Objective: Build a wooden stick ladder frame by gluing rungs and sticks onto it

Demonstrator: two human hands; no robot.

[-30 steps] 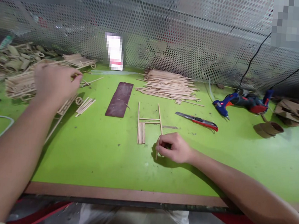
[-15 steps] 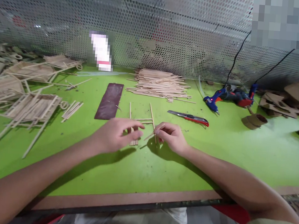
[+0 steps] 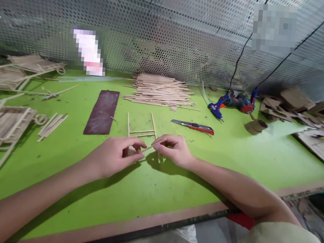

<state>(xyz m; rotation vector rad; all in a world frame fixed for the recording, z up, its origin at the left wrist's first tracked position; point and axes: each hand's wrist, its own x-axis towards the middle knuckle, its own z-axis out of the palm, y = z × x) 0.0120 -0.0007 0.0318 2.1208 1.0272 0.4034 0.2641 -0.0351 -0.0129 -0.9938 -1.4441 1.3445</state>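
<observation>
My right hand [image 3: 173, 149] pinches a thin wooden stick [image 3: 150, 147] between thumb and fingertips, its free end slanting down to the left. Around that end curve the fingers of my left hand [image 3: 117, 154], thumb and forefinger still apart. Just beyond both hands, a small ladder-like frame of sticks [image 3: 141, 132] lies on the green tabletop [image 3: 156, 188], two crossbars joining its long sides. Its near part is partly hidden by my hands. A few short sticks [image 3: 131, 150] show behind my left fingers.
A sheet of brown sandpaper [image 3: 101, 113], a stick pile [image 3: 161, 89], a utility knife [image 3: 193, 127] with blade out and a blue glue gun [image 3: 218, 106] lie beyond. Built stick pieces [image 3: 7, 124] stand left; cardboard scraps [image 3: 278, 106] and a round ring [image 3: 256, 126] lie right.
The view has swung right, so things sit further left in it. My left hand has come closer to the stick in my right hand, its fingers now around the stick's free end.
</observation>
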